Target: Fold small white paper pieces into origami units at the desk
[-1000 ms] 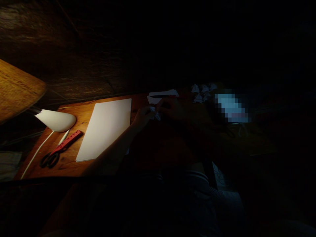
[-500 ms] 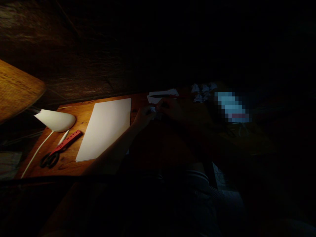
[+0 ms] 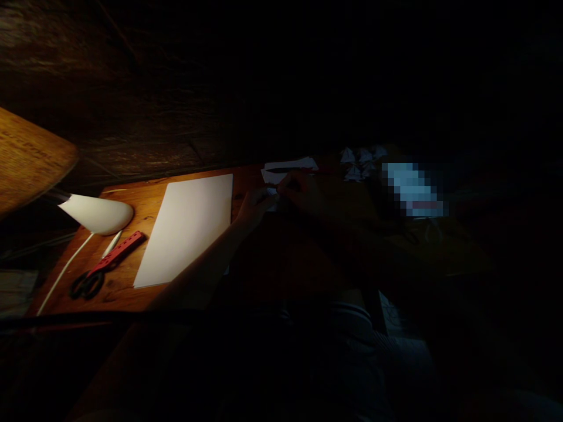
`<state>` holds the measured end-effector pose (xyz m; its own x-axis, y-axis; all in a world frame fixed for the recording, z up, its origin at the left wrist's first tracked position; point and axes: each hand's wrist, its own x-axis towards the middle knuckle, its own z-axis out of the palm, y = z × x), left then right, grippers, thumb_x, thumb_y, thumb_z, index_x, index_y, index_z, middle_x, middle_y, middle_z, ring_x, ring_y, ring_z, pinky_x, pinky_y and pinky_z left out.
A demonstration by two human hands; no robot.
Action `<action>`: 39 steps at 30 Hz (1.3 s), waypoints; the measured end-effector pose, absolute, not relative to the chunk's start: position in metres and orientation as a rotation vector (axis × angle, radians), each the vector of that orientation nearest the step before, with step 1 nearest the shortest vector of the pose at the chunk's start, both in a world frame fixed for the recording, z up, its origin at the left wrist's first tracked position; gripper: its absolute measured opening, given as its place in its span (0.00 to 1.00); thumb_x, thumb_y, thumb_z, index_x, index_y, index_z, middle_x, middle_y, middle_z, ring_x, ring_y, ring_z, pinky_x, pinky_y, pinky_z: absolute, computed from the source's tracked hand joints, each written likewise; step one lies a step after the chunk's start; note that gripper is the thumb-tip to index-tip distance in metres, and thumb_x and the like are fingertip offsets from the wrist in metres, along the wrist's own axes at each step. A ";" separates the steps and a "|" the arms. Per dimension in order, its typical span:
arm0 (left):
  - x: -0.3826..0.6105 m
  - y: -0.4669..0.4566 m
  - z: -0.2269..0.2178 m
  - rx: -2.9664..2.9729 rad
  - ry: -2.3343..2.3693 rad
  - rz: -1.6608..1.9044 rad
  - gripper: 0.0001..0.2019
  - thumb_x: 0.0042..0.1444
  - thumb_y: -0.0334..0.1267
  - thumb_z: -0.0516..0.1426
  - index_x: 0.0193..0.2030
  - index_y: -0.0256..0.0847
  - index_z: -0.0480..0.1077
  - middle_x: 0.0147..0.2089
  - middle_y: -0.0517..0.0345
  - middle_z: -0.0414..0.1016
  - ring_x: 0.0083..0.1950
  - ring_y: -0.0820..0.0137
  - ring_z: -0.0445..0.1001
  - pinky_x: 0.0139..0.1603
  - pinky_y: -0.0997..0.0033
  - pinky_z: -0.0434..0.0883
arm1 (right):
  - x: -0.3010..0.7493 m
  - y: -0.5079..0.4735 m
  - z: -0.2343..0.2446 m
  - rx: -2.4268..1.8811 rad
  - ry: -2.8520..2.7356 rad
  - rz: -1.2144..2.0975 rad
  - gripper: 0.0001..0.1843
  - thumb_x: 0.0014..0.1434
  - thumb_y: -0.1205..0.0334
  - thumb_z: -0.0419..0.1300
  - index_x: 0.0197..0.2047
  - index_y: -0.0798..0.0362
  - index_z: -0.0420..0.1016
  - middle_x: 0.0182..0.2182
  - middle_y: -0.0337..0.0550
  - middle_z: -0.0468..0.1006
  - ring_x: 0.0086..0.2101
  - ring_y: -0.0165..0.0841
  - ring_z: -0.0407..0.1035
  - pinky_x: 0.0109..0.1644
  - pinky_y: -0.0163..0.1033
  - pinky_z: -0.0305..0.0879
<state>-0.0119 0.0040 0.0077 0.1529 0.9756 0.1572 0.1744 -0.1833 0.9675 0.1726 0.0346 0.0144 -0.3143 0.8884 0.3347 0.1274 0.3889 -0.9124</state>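
In the dim middle of the table, my left hand [image 3: 255,204] and my right hand [image 3: 301,190] meet around a small piece of folded paper [image 3: 272,201]. The fingers of both hands are closed on it; its exact shape is lost in the dark. Just beyond them lie some loose sheets of paper [image 3: 275,166] with a dark, slim, pointed thing [image 3: 281,170] across them. Several small folded paper shapes [image 3: 353,172] stand in a cluster to the right of my right hand.
A white paper stack [image 3: 189,228] lies left of my hands. Further left are scissors with black handles and a red cover [image 3: 112,258], a white pen [image 3: 111,245], a white lamp [image 3: 99,214] and its cord [image 3: 65,269]. A blurred-out bright screen [image 3: 413,189] glows at right.
The paper between my hands has tilted a little, and my right fingers have shifted slightly over its top. The view has moved only slightly; the other things stay put.
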 end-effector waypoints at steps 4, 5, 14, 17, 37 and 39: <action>-0.012 0.007 0.004 1.580 1.132 1.122 0.15 0.48 0.49 0.72 0.31 0.41 0.75 0.28 0.62 0.75 0.31 0.72 0.69 0.33 0.73 0.68 | 0.172 0.038 0.012 -0.889 -1.673 1.034 0.07 0.58 0.60 0.64 0.31 0.49 0.70 0.31 0.40 0.78 0.35 0.35 0.71 0.43 0.41 0.68; -0.011 0.007 0.002 1.588 1.149 1.122 0.15 0.49 0.48 0.71 0.31 0.41 0.75 0.29 0.62 0.75 0.31 0.72 0.69 0.33 0.73 0.68 | 0.172 0.038 0.012 -0.885 -1.669 1.039 0.07 0.58 0.60 0.64 0.31 0.49 0.70 0.31 0.40 0.78 0.35 0.35 0.71 0.43 0.42 0.68; -0.012 0.007 0.002 1.577 1.270 1.159 0.06 0.53 0.40 0.66 0.31 0.40 0.78 0.29 0.61 0.77 0.32 0.71 0.72 0.33 0.73 0.67 | 0.173 0.033 0.018 -0.900 -1.629 1.112 0.07 0.57 0.62 0.66 0.30 0.49 0.72 0.32 0.41 0.80 0.38 0.36 0.73 0.46 0.43 0.71; -0.011 0.006 0.002 1.561 1.264 1.172 0.06 0.52 0.39 0.66 0.30 0.40 0.78 0.28 0.61 0.76 0.31 0.71 0.71 0.33 0.72 0.68 | 0.173 0.032 0.021 -0.914 -1.589 1.174 0.07 0.55 0.63 0.67 0.29 0.50 0.72 0.31 0.41 0.80 0.37 0.35 0.73 0.45 0.41 0.71; -0.010 0.010 -0.001 1.423 1.215 1.263 0.08 0.46 0.41 0.68 0.26 0.41 0.76 0.28 0.62 0.77 0.30 0.71 0.71 0.32 0.72 0.67 | 0.175 0.025 0.034 -0.937 -1.513 1.285 0.08 0.56 0.69 0.68 0.28 0.52 0.74 0.27 0.37 0.77 0.31 0.31 0.70 0.37 0.37 0.67; -0.010 0.009 0.000 1.404 1.186 1.271 0.10 0.46 0.44 0.69 0.25 0.40 0.76 0.27 0.60 0.78 0.29 0.71 0.72 0.32 0.72 0.68 | 0.176 0.026 0.035 -0.906 -1.528 1.316 0.09 0.58 0.68 0.68 0.28 0.52 0.74 0.28 0.38 0.78 0.32 0.31 0.71 0.39 0.37 0.68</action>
<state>-0.0103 0.0095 -0.0005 0.0220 0.9870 0.1593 0.0908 -0.1607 0.9828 0.1761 0.0263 0.0349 -0.3291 0.9297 0.1651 -0.0249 0.1662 -0.9858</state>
